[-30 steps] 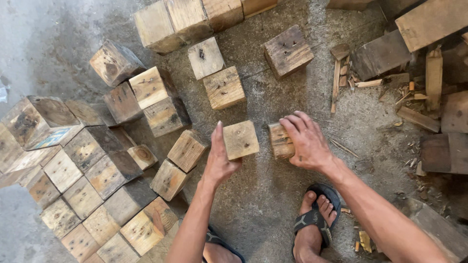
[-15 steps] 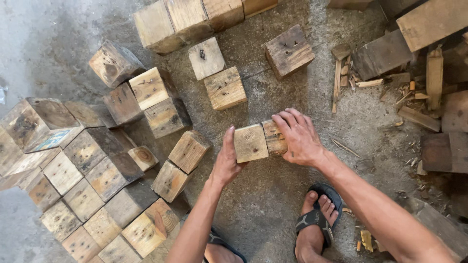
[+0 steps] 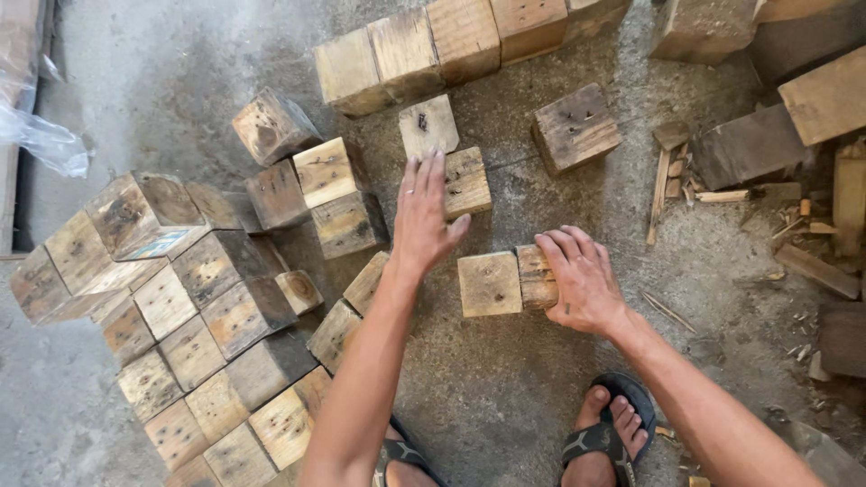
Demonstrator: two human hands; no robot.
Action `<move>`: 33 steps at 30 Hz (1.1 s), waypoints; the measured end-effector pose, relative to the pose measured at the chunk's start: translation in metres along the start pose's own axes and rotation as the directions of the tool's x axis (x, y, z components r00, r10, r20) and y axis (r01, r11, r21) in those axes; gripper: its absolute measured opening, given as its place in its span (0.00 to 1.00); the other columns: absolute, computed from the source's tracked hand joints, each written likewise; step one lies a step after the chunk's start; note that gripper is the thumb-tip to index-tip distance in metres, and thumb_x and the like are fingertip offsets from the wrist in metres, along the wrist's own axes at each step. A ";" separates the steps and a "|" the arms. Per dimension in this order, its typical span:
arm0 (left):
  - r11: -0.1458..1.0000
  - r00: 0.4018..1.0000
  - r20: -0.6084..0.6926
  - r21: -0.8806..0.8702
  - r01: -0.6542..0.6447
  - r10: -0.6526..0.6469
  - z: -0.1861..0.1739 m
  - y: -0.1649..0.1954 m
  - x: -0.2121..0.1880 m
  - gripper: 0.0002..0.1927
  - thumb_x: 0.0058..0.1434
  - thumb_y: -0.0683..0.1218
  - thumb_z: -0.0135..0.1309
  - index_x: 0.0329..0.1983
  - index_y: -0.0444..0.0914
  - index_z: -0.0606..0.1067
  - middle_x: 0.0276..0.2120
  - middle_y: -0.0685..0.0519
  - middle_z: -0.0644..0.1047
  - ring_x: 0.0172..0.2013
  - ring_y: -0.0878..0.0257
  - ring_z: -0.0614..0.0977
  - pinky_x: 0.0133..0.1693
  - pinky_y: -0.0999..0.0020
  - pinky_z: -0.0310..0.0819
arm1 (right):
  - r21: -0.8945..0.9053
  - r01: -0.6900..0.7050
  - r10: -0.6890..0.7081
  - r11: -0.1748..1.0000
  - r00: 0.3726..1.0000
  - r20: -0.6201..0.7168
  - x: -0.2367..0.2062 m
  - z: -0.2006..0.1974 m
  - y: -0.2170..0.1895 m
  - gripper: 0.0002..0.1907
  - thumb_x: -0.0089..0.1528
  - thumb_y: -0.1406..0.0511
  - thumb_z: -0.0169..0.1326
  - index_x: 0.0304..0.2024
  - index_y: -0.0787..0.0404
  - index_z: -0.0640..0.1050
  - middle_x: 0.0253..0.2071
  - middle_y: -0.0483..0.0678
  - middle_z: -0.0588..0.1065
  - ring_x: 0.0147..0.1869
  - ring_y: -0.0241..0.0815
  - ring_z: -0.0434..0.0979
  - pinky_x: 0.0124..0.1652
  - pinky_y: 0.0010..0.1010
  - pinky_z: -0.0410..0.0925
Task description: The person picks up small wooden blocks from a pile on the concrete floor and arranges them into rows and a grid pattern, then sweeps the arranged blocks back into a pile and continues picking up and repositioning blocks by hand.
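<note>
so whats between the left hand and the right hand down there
In the head view, a pale square wooden block lies between them, on the concrete floor. The right hand rests on a darker block butted against it; the left hand hovers above.

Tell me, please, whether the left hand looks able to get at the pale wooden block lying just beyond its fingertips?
Probably yes. The left hand is open, its fingers stretched toward the pale block, and nothing lies between them; its fingers already overlap a second block beside it.
</note>
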State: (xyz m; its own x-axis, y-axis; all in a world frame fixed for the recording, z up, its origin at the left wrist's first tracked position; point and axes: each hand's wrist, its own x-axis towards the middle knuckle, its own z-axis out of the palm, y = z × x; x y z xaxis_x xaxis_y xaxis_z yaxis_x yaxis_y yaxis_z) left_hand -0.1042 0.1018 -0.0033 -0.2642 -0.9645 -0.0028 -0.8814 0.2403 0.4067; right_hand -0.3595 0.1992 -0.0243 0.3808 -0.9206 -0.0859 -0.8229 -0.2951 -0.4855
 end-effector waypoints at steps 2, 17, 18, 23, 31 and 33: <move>0.995 0.989 0.143 0.095 0.018 -0.032 0.010 -0.002 0.017 0.58 0.47 0.53 0.69 0.74 0.35 0.48 0.73 0.42 0.51 0.72 0.41 0.49 0.69 0.46 0.41 | 0.006 0.008 -0.008 1.000 1.000 -0.029 -0.002 0.002 0.001 0.57 0.33 0.65 0.69 0.65 0.59 0.63 0.64 0.52 0.64 0.73 0.57 0.56 0.65 0.51 0.56; 0.978 0.964 0.166 -0.020 -0.207 0.208 0.020 -0.028 0.011 0.32 0.49 0.33 0.59 0.60 0.39 0.72 0.65 0.49 0.67 0.69 0.40 0.60 0.70 0.52 0.57 | -0.012 -0.114 0.115 0.993 0.991 0.075 -0.005 0.001 0.010 0.62 0.33 0.65 0.72 0.69 0.60 0.59 0.65 0.56 0.61 0.74 0.56 0.54 0.70 0.51 0.51; 0.971 0.958 0.162 -0.013 -0.239 0.238 0.021 -0.026 0.008 0.32 0.49 0.32 0.59 0.60 0.40 0.72 0.65 0.50 0.68 0.69 0.40 0.60 0.70 0.52 0.57 | 0.004 -0.154 0.153 0.988 0.985 0.079 -0.003 -0.002 0.013 0.64 0.32 0.65 0.72 0.70 0.60 0.59 0.65 0.56 0.60 0.73 0.56 0.54 0.70 0.52 0.51; 0.926 0.907 0.209 0.012 -0.377 0.366 0.029 -0.001 0.004 0.31 0.50 0.33 0.58 0.60 0.42 0.74 0.65 0.50 0.68 0.69 0.40 0.61 0.69 0.52 0.59 | -0.020 -0.171 0.170 0.985 0.984 -0.047 0.018 -0.022 0.043 0.59 0.33 0.67 0.69 0.67 0.63 0.60 0.64 0.58 0.62 0.74 0.60 0.55 0.71 0.52 0.53; 0.956 0.924 0.247 -0.057 -0.288 0.293 0.025 0.043 0.021 0.57 0.32 0.39 0.68 0.70 0.33 0.58 0.69 0.37 0.59 0.64 0.39 0.63 0.64 0.55 0.62 | 0.004 -0.164 0.164 0.986 0.984 -0.071 0.041 -0.009 0.054 0.54 0.37 0.68 0.64 0.67 0.63 0.62 0.66 0.60 0.62 0.75 0.62 0.54 0.69 0.54 0.54; 0.963 0.925 0.281 0.016 -0.270 0.255 0.026 0.050 0.029 0.61 0.30 0.41 0.71 0.71 0.32 0.57 0.69 0.39 0.60 0.63 0.40 0.64 0.63 0.55 0.64 | 0.012 -0.162 0.162 0.987 0.985 -0.059 0.042 -0.007 0.058 0.55 0.36 0.68 0.65 0.67 0.62 0.62 0.66 0.59 0.62 0.75 0.62 0.54 0.68 0.55 0.55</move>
State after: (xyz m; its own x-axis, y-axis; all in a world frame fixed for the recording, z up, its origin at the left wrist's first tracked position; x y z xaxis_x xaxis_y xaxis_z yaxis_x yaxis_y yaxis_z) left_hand -0.1660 0.0889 -0.0065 -0.5787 -0.8006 -0.1554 -0.7837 0.4933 0.3776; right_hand -0.3942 0.1412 -0.0495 0.2169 -0.9697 -0.1119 -0.8683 -0.1393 -0.4760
